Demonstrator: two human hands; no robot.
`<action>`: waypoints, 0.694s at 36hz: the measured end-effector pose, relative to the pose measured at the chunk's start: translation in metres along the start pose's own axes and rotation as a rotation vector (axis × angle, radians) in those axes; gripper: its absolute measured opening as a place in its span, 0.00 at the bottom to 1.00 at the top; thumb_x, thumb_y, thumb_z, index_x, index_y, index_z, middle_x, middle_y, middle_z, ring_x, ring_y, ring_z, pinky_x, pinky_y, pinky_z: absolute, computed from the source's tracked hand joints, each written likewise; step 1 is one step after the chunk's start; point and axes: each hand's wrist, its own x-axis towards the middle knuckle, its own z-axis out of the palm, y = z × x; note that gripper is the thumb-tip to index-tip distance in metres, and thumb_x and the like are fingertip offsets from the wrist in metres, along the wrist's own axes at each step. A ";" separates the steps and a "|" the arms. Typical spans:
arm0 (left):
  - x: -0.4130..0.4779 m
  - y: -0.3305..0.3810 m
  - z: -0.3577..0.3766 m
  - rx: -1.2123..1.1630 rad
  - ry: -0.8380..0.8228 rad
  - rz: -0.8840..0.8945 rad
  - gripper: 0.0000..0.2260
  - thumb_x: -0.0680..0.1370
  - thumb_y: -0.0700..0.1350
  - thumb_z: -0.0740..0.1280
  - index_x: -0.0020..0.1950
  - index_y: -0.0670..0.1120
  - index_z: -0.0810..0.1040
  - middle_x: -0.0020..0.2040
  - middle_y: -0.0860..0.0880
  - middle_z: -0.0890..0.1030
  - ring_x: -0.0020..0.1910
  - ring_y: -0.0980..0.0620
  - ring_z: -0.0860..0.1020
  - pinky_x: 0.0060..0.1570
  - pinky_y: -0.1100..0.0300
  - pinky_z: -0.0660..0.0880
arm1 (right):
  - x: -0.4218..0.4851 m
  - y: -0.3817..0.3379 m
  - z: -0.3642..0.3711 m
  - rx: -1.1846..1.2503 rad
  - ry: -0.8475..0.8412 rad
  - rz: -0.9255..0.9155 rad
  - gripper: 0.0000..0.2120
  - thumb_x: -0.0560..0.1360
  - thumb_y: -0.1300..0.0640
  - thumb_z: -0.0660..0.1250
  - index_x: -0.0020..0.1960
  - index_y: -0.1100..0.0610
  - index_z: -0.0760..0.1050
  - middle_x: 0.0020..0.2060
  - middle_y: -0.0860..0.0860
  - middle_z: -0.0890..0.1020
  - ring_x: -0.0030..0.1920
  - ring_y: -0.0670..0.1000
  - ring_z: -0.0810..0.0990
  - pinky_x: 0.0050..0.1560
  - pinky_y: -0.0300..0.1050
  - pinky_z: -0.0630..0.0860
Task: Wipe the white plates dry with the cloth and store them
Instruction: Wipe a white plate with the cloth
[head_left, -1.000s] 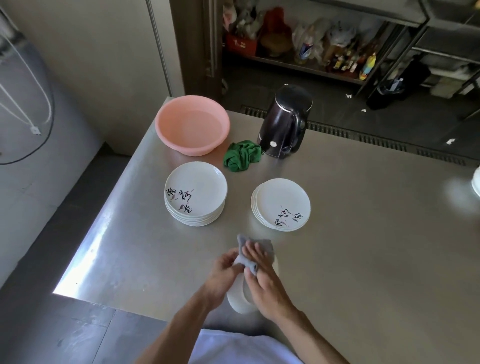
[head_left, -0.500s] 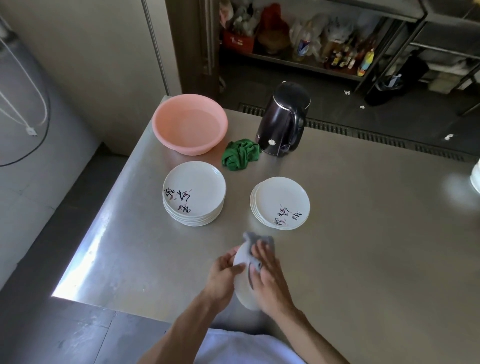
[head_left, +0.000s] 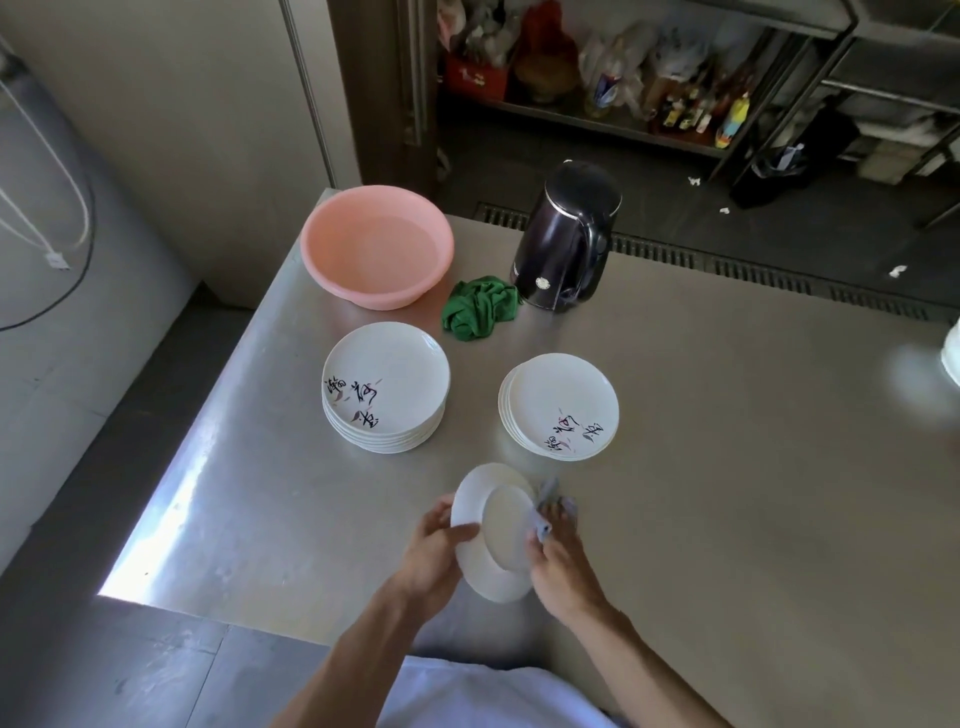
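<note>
I hold one white plate (head_left: 493, 535) tilted above the near edge of the steel table (head_left: 727, 467), its underside and foot ring facing me. My left hand (head_left: 434, 556) grips its left rim. My right hand (head_left: 558, 558) presses a grey cloth (head_left: 545, 506) against the plate's right rim; most of the cloth is hidden behind the plate and fingers. Two stacks of white plates with black writing stand beyond: a taller left stack (head_left: 385, 384) and a lower right stack (head_left: 560, 406).
A pink basin (head_left: 377, 244) sits at the table's far left corner, a crumpled green cloth (head_left: 479, 307) and a dark kettle (head_left: 566, 244) beside it. A white object (head_left: 951, 353) shows at the right edge. The table drops off at left and near me.
The plate has turned so its underside faces me and is more exposed. The grey cloth has slid from over the plate's top to its right rim.
</note>
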 end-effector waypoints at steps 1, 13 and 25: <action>0.002 0.001 0.002 -0.053 0.012 -0.003 0.18 0.73 0.28 0.68 0.60 0.41 0.74 0.55 0.35 0.80 0.51 0.39 0.79 0.50 0.45 0.77 | -0.006 0.002 0.003 -0.035 -0.033 -0.072 0.25 0.86 0.56 0.51 0.79 0.66 0.55 0.79 0.56 0.53 0.81 0.56 0.47 0.78 0.41 0.42; 0.007 0.015 0.025 -0.137 -0.153 -0.085 0.15 0.83 0.36 0.60 0.70 0.35 0.70 0.62 0.33 0.80 0.59 0.38 0.82 0.58 0.42 0.80 | -0.019 -0.025 -0.007 -0.187 0.284 -0.357 0.31 0.73 0.60 0.74 0.73 0.63 0.69 0.68 0.56 0.74 0.67 0.54 0.76 0.67 0.46 0.72; 0.004 -0.005 0.008 0.467 0.177 -0.039 0.13 0.87 0.48 0.57 0.66 0.46 0.77 0.64 0.40 0.81 0.57 0.44 0.80 0.61 0.44 0.77 | 0.006 -0.012 -0.035 0.498 0.389 0.290 0.08 0.84 0.63 0.57 0.58 0.56 0.73 0.49 0.51 0.81 0.52 0.54 0.81 0.49 0.33 0.72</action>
